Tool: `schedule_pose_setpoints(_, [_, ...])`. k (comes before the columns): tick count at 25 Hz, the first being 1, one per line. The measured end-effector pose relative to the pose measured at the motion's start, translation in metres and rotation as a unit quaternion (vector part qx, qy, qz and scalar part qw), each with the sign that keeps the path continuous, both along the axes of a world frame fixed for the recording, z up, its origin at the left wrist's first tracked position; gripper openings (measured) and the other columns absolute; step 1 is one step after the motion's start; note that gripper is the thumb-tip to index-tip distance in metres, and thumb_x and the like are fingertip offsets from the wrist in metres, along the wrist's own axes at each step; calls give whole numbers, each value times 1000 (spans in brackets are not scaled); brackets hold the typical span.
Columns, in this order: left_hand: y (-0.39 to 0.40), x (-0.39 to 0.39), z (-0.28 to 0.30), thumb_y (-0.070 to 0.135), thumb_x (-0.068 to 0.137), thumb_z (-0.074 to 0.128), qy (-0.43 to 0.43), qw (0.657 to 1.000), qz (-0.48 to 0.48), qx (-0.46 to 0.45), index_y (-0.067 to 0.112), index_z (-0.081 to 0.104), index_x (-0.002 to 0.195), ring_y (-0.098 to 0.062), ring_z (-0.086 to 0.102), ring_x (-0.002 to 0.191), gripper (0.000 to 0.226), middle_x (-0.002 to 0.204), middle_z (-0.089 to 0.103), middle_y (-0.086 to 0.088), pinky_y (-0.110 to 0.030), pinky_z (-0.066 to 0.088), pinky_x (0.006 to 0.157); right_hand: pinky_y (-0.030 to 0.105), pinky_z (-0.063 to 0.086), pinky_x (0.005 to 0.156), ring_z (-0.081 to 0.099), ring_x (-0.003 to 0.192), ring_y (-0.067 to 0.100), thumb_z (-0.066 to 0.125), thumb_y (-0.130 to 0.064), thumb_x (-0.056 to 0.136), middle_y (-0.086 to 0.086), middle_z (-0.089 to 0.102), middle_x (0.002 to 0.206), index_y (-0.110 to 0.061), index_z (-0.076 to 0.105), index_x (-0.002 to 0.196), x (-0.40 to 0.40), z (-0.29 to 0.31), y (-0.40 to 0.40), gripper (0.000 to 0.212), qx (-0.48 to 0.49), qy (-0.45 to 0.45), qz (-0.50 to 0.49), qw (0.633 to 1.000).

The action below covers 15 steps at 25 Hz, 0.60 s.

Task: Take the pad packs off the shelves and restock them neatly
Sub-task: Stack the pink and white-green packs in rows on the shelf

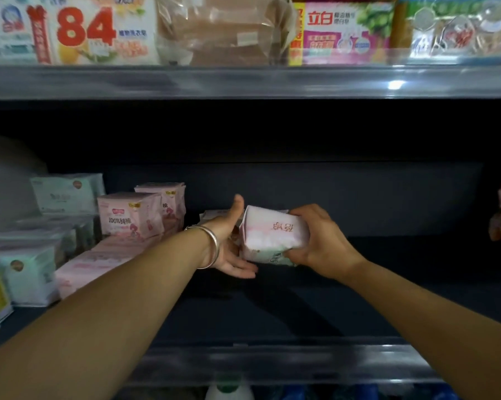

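Head view, looking forward and down into a dim store shelf; nearest the camera, two bare forearms reached in over the clear front lip of the shelf [272,362], which would keep stock from sliding off; the left wrist wore a silver bangle [213,249]; just beyond, the right hand [320,241] gripped a pink and white pad pack [272,233], fingers curled over its top and right end, printing upside down to the camera, held above the bare dark middle of the shelf; the left hand [229,241] lay open against the pack's left end, thumb raised and fingers straight beneath, seemingly steadying it so it could be set down squarely; further in and to the left, pink pad packs [130,215] stood upright with faces outward, others lay flat in front of them, and pale green packs [66,193] stood beside; one small pack lay just behind the left thumb, partly hidden; the held pack probably belonged in the gap right of that row; farthest and above, the upper shelf carried laundry soap packs [99,30], blurred
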<state>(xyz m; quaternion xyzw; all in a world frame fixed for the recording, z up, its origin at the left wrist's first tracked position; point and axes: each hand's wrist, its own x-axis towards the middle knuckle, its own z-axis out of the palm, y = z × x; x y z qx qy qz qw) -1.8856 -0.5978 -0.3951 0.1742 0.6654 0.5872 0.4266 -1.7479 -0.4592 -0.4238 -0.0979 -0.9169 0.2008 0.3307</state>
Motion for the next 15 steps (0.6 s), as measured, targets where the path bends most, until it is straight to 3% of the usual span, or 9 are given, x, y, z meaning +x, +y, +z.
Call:
schedule_pose_setpoints(3, [1,2,1,56,82,59,-43,997,42,54,12,54,112,-41,61,95,53,114,58,-18,-54,53,73,30,40,101,35,115,12,77,-13,71,-3,39,125,-17,47,129,2,-6,0,65,86,32,17,996])
schedule_pose_setpoints(5, [3,5,1,34,81,66,-44,993,58,91,11,56,109,-35,62,90,37,105,60,-15,-51,56,68,34,37,107,30,128,19,78,-13,73,2,29,143,-21,40,137,2,-7,5,75,79,44,-15,996])
schedule_pose_setpoints(7, [9,8,0,23,81,65,-32,988,76,131,10,54,106,-31,62,84,30,96,58,-13,-47,57,58,31,38,102,31,133,23,78,-15,75,5,22,150,-21,25,145,2,-6,11,88,-54,25,-77,995])
schedule_pose_setpoints(8, [12,9,-2,20,82,64,-23,985,86,150,11,54,104,-30,61,83,26,94,57,-12,-46,57,57,28,41,97,41,126,23,76,-16,77,8,31,146,-17,23,145,1,-5,11,87,-165,1,-92,982])
schedule_pose_setpoints(11, [23,9,-13,13,82,63,16,975,111,190,11,57,102,-27,64,84,20,96,62,-12,-50,57,73,40,54,89,59,106,24,69,-25,84,10,56,121,-9,42,136,-3,-9,9,60,-460,-59,1,886])
schedule_pose_setpoints(13, [26,9,-20,10,83,61,41,976,93,191,9,60,103,-26,66,88,20,95,67,-12,-50,53,85,48,55,85,58,109,30,66,-39,84,8,58,120,-17,52,128,-8,-9,6,51,-533,-67,74,840])
schedule_pose_setpoints(15, [27,8,-25,12,83,63,76,984,40,158,8,60,114,-26,65,98,31,105,69,-12,-48,50,93,51,55,81,60,107,32,66,-47,81,6,60,119,-21,54,123,-15,-8,4,51,-562,-46,101,820])
